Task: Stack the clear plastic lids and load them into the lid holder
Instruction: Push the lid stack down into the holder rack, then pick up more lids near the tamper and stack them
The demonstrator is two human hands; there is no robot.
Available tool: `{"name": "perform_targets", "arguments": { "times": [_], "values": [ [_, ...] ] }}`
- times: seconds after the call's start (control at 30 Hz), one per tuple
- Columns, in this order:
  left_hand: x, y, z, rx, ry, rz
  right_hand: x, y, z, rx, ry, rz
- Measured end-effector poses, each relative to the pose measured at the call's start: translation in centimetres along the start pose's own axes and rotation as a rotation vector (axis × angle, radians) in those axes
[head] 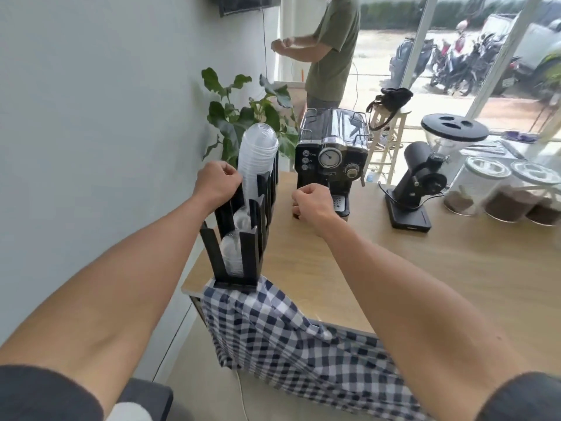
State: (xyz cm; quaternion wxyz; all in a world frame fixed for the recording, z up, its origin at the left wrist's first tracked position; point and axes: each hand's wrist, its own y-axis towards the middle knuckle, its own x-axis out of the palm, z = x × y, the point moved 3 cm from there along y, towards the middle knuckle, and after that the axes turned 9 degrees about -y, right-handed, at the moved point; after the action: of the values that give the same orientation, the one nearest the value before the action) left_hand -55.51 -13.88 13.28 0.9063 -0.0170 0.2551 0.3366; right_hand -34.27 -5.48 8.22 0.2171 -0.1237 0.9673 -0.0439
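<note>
Fingers [226,173] of the left hand [217,185] curl against the tall stack of clear lids [258,159] in the black lid holder [243,232], while the right hand [312,205] hangs fisted and empty over the counter [394,268].

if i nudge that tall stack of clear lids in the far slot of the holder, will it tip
Probably it sways rather than falls: the stack of clear lids rises well above the black lid holder, whose posts cage only its lower part. It looks light, thin plastic, so the top lids could slide off. The left hand is beside it.
</note>
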Motion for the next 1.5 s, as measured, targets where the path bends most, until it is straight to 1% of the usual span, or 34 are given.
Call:
{"name": "perform_targets", "arguments": {
  "times": [0.2,0.4,0.57,0.73,0.93,1.07,1.23,1.4,1.5],
  "values": [
    [10.0,-2.4,4.0,0.023,-0.004,-0.205,-8.9,-0.1,4.5,0.077,-0.025,0.136],
    [22.2,-6.8,8.2,0.061,-0.010,-0.380,-20.4,-1.6,11.2,0.185,-0.026,0.271],
    [33.3,-12.5,12.5,0.072,-0.024,-0.508,-31.3,-3.4,18.3,0.255,-0.073,0.380],
    [44.4,-19.5,17.1,0.101,-0.046,-0.599,-42.4,-5.2,25.4,0.288,-0.094,0.472],
    [56.0,-26.8,21.8,0.114,-0.058,-0.713,-53.0,-8.1,32.6,0.340,-0.171,0.492],
    [61.5,-31.3,24.2,0.088,-0.048,-0.777,-58.4,-9.9,37.0,0.394,-0.186,0.488],
    [67.7,-35.2,25.8,0.098,0.004,-0.873,-63.2,-11.4,40.8,0.450,-0.212,0.515],
    [72.9,-37.3,26.6,0.117,0.033,-0.945,-66.1,-11.6,44.2,0.493,-0.232,0.523],
    [76.1,-37.2,27.1,0.167,0.060,-0.958,-67.8,-10.8,45.6,0.523,-0.244,0.524]
  ]
}}
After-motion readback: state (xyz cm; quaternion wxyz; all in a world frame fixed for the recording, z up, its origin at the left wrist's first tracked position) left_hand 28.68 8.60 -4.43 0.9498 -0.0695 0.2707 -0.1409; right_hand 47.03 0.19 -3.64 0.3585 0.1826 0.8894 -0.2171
